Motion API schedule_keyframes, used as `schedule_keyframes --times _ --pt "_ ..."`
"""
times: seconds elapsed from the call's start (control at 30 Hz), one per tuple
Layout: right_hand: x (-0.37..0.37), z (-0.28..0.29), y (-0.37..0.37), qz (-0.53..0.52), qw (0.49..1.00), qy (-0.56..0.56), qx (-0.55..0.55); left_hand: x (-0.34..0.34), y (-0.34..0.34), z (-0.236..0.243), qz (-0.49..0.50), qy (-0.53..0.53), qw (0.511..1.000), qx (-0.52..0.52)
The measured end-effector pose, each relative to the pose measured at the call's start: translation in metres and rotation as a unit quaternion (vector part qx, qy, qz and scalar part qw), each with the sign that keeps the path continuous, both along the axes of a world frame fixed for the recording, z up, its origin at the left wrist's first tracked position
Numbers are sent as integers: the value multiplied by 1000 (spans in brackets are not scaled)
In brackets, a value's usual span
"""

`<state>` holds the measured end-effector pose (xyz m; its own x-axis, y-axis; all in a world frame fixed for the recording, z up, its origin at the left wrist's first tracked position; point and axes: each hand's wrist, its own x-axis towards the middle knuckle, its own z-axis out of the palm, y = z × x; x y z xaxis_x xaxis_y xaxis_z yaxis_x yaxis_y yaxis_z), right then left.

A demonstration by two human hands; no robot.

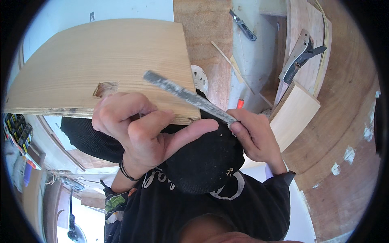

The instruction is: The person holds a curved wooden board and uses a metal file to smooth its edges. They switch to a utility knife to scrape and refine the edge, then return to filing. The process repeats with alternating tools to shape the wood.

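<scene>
A long, flat, grey file [186,97] with a speckled, worn surface slants up to the left, its far end over a wooden panel. My right hand [253,133] is closed around its near end. The light wooden panel [133,52] lies across my dark-clothed legs, with a small rough notch [106,89] close to its near edge. Over that near edge is my left hand [137,125], fingers loosely curled and thumb stretched out to the right. Nothing shows in it, and whether it touches the panel is hard to tell.
A hand plane [298,58] rests on wooden boards at the right, above a pale wood block [296,115]. A utility knife [243,26] and thin wood strips [231,62] lie on the floor ahead. At the far left is a black-and-yellow case [18,129].
</scene>
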<state>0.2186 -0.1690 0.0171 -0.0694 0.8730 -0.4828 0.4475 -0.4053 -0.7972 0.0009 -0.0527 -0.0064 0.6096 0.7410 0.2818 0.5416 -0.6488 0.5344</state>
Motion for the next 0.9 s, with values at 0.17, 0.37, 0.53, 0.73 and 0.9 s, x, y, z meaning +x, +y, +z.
schedule_keyframes --times 0.17,0.37,0.53,0.73,0.9 --pt "3 15 -8 -10 997 -7 -78 0 -4 2 16 4 1000 -27" --pt "4 27 -6 50 994 -66 -74 0 -3 6 5 14 999 -29" --pt "-3 16 10 48 994 -78 -55 0 -3 7 6 21 999 -34" --pt "3 21 16 91 989 -108 -40 0 -4 6 10 16 999 -50" --pt "4 15 16 84 991 -101 -30 -2 -3 7 6 15 999 -50"
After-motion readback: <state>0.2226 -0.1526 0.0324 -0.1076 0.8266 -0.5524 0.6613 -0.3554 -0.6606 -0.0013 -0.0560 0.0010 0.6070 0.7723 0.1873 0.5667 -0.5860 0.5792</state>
